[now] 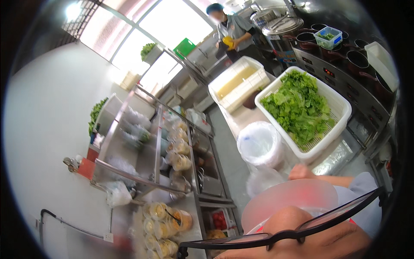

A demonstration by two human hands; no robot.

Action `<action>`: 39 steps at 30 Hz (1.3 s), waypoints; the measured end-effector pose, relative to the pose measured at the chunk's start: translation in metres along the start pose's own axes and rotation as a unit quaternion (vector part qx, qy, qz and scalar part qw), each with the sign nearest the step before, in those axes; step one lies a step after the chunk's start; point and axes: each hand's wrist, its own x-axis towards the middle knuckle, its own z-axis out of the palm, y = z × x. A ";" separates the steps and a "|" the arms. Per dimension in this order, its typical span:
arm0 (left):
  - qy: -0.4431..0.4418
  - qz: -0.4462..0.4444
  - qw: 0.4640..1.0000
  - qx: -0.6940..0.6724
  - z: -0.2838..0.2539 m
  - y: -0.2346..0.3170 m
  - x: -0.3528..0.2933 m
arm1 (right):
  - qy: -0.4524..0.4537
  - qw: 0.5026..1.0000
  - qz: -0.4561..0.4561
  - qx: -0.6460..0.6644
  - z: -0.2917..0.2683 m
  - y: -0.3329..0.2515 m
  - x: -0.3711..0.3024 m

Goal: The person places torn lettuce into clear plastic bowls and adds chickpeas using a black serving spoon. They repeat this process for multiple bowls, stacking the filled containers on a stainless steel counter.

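My right hand [301, 172] comes in from the right with its fingers curled closed. It is near the front end of a white perforated basket [343, 123] full of cut green lettuce [297, 105]. Whether anything is in its fingers cannot be made out. Just left of this hand is a blurred clear plastic bag [264, 181]; whether they touch is unclear. Beyond the bag stands a round container lined with a white plastic bag [258, 142], beside the basket. My left hand is out of view.
A cream rectangular tub [235, 103] stands past the basket. Pots [358, 59] and a blue-rimmed box of greens [328, 38] sit on the stove at right. At left, a steel shelf rack [157, 142] holds bags and tubs. A person [236, 32] holding something yellow stands at the back.
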 end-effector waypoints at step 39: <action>-0.029 0.113 0.966 0.233 0.081 0.049 0.016 | -0.007 0.897 0.263 -0.355 -0.122 0.132 0.016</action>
